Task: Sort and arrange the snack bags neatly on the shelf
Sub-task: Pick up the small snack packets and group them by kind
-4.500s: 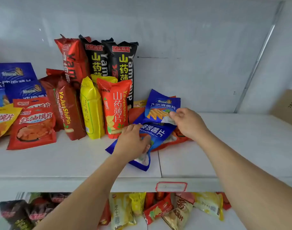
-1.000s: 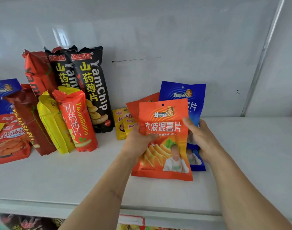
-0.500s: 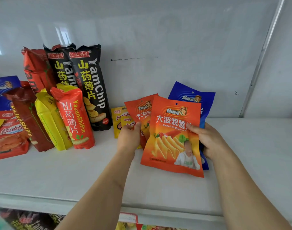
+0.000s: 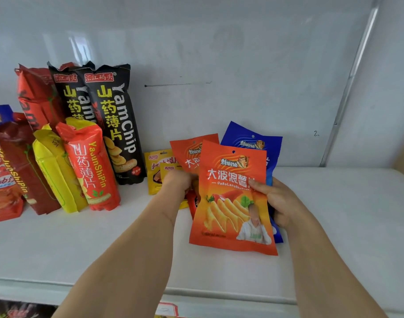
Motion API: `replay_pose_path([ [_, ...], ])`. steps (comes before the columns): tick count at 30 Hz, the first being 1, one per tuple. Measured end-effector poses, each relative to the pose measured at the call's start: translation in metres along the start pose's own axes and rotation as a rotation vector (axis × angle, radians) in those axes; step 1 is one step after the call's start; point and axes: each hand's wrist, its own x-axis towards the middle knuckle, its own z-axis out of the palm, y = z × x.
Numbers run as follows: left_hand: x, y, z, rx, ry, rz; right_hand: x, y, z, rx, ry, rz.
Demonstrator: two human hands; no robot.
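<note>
Reaching over a white shelf (image 4: pixel 334 214), a person holds several flat snack bags upright near the back wall. The right hand (image 4: pixel 276 200) grips an orange chip bag (image 4: pixel 231 203) by its right edge, thumb pressed on the front; this bag faces the camera, tilted slightly, and covers much of the others. Just behind it a blue bag (image 4: pixel 251 141) stands against the right hand's fingers, its top showing above the orange one. The left hand (image 4: pixel 178 182) is closed around a second orange bag (image 4: pixel 192 152), which sits partly behind the front bag. Small yellow packets (image 4: pixel 156 166) lean just beside the left hand, partly hidden by it. Further left, tall black yam chip bags (image 4: pixel 116 125) stand against the wall, with a red-orange tube bag (image 4: pixel 93 166), a yellow bag (image 4: pixel 52 171) and dark red bags (image 4: pixel 19 171) leaning in front of them.
</note>
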Motion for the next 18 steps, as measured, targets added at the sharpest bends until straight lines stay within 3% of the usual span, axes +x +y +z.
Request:
replay_pose_path([
  [3,0.002,-0.003,-0.006,-0.067,0.035,0.069,0.000,-0.002,-0.006,0.007,0.022,0.002],
  [9,-0.008,-0.020,-0.039,-0.652,-0.017,0.089,-0.002,-0.004,-0.009,0.011,0.054,-0.003],
  [13,-0.012,-0.029,-0.063,-0.757,0.043,0.070,-0.001,-0.003,-0.009,-0.002,0.048,-0.009],
  [18,-0.022,-0.045,-0.086,-0.802,-0.080,0.037,-0.006,-0.003,-0.012,-0.017,0.065,-0.007],
])
